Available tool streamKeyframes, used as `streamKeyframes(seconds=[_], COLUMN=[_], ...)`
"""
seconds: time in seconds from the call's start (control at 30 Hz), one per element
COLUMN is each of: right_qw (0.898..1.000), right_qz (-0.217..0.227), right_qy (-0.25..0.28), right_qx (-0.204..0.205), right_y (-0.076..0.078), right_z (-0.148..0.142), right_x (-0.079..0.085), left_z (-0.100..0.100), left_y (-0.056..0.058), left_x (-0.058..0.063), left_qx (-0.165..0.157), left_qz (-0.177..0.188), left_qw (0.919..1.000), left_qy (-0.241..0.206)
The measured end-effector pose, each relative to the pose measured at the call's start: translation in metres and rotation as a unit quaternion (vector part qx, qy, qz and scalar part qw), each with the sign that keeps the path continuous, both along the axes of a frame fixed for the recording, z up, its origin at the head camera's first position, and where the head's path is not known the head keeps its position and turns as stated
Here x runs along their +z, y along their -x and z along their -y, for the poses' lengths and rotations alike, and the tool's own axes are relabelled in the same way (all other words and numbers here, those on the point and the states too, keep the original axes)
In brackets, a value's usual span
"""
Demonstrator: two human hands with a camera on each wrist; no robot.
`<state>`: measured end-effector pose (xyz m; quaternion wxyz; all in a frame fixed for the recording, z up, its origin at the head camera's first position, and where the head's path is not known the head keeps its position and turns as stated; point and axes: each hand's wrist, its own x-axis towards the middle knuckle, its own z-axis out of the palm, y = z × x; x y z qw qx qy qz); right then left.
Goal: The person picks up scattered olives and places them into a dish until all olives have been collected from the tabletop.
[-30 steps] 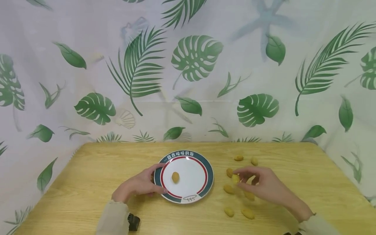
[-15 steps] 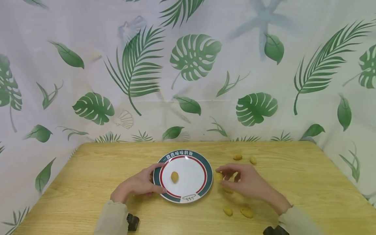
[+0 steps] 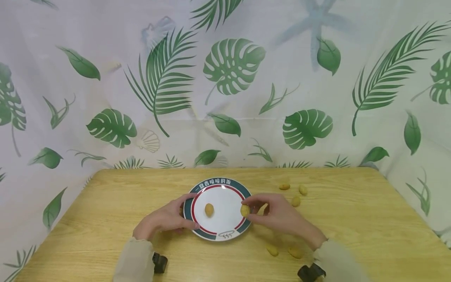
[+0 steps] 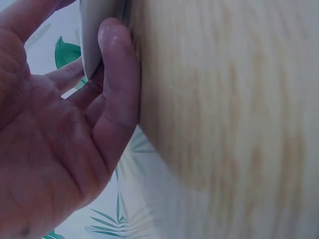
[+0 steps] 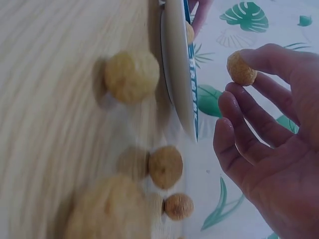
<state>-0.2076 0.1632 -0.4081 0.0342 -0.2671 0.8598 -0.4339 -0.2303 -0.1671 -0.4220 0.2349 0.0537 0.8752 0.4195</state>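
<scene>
My left hand (image 3: 165,217) grips the left edge of a round white plate (image 3: 225,219) with a blue-green rim and a red ring. The thumb lies over the rim, and in the left wrist view the other fingers (image 4: 119,74) reach under the plate. One golden-brown oval puff (image 3: 209,210) lies on the plate, left of its middle. Over the plate's right rim, my right hand (image 3: 273,213) pinches a second puff (image 3: 245,210) between thumb and fingertips. From the right wrist view, this held puff (image 5: 241,68) is above the plate's face, with the remaining fingers loosely bent.
Loose puffs lie on the wooden table (image 3: 105,196) right of the plate: some at the back (image 3: 284,187), others near the front (image 3: 272,250). Part of them hides under my right arm. A leaf-patterned cloth (image 3: 232,125) hangs behind the table's far edge.
My right hand has carried its pinched puff leftward, from among the loose puffs to the plate's right rim. My left hand has kept its hold on the plate.
</scene>
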Motion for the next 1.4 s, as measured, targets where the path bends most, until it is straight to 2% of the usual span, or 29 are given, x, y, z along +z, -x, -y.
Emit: streamKeyframes(seconds=[0.37, 0.67, 0.97, 1.4], right_qw=[1.000, 0.999, 0.997, 0.995], right_qz=[-0.008, 0.022, 0.031, 0.039], right_qy=[-0.015, -0.022, -0.040, -0.069], right_qx=[0.021, 0.040, 0.050, 0.053], right_y=[0.004, 0.009, 0.012, 0.010], right_z=[0.027, 0.045, 0.057, 0.066], right_x=[-0.006, -0.008, -0.019, -0.017], left_z=[0.001, 0.002, 0.002, 0.000], left_y=[-0.001, -0.002, -0.001, -0.002], left_x=[0.002, 0.003, 0.003, 0.003], left_qx=[-0.005, -0.009, -0.012, -0.006], left_qz=[-0.002, -0.008, -0.003, 0.002], left_qw=[1.0000, 0.9999, 0.9999, 1.0000], left_qy=[0.001, 0.003, -0.005, -0.003])
